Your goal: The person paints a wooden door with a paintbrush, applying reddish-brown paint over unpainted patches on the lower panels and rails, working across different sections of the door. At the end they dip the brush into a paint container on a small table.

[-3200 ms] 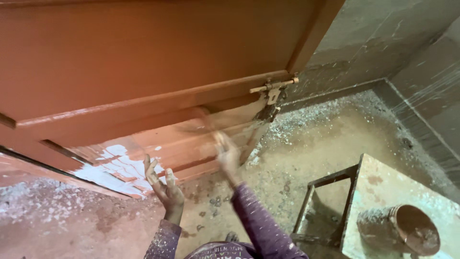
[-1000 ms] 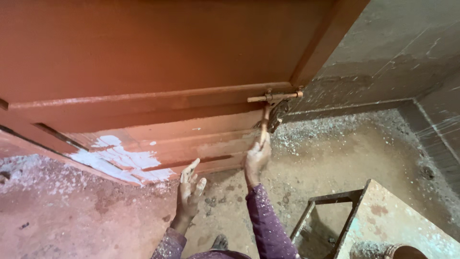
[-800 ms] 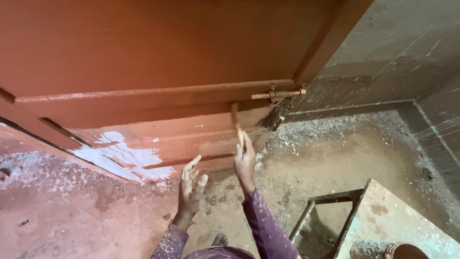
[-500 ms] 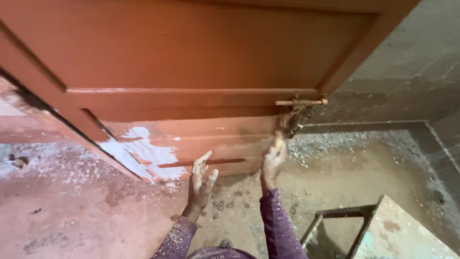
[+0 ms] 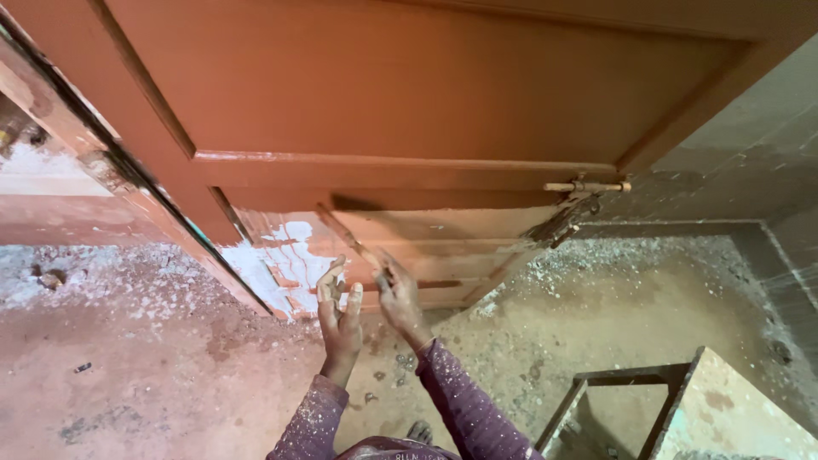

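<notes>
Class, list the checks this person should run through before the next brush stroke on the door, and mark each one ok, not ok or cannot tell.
1. Right hand grips the brush: ok.
2. Brush tip touches the door: ok.
3. Left hand clear of the painted panel: cannot tell.
4. White patch fully covered: not ok.
5. Latch free of paint: cannot tell.
6. Floor free of debris: not ok.

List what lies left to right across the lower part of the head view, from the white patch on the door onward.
White patch on the door → left hand → right hand, gripping a paintbrush → metal latch at the door's edge → paint-stained stool at the lower right.
</notes>
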A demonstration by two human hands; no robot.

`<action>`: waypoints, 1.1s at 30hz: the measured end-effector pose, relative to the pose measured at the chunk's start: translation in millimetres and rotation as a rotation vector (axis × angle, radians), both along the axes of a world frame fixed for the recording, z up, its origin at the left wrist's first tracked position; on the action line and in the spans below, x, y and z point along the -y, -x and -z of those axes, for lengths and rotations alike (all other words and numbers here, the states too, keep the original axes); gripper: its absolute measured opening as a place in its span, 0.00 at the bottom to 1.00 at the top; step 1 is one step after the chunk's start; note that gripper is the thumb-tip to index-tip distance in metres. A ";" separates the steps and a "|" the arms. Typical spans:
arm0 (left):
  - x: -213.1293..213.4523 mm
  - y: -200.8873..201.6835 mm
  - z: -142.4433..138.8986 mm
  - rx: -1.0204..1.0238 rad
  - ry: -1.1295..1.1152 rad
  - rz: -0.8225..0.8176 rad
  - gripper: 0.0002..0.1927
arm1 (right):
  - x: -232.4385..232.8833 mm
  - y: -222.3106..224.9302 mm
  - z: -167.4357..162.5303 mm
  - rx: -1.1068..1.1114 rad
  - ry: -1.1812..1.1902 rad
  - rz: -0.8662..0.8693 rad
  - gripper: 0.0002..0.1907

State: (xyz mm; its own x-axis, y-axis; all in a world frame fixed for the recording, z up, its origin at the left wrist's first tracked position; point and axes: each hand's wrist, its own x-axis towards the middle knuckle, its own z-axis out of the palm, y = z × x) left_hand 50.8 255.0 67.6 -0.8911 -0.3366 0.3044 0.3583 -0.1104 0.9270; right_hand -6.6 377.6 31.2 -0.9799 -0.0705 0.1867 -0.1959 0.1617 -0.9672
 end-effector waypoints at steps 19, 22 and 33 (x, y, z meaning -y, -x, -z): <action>229.5 14.9 69.7 -0.044 -0.134 -0.290 0.13 | 80.4 43.6 48.3 0.245 0.487 0.532 0.20; 239.5 18.4 61.8 -0.078 -0.139 -0.326 0.11 | 170.6 29.6 49.6 0.435 0.421 0.368 0.28; 237.6 47.9 0.0 -0.216 -0.257 -0.275 0.10 | 197.1 24.9 27.6 -0.660 -0.599 0.168 0.16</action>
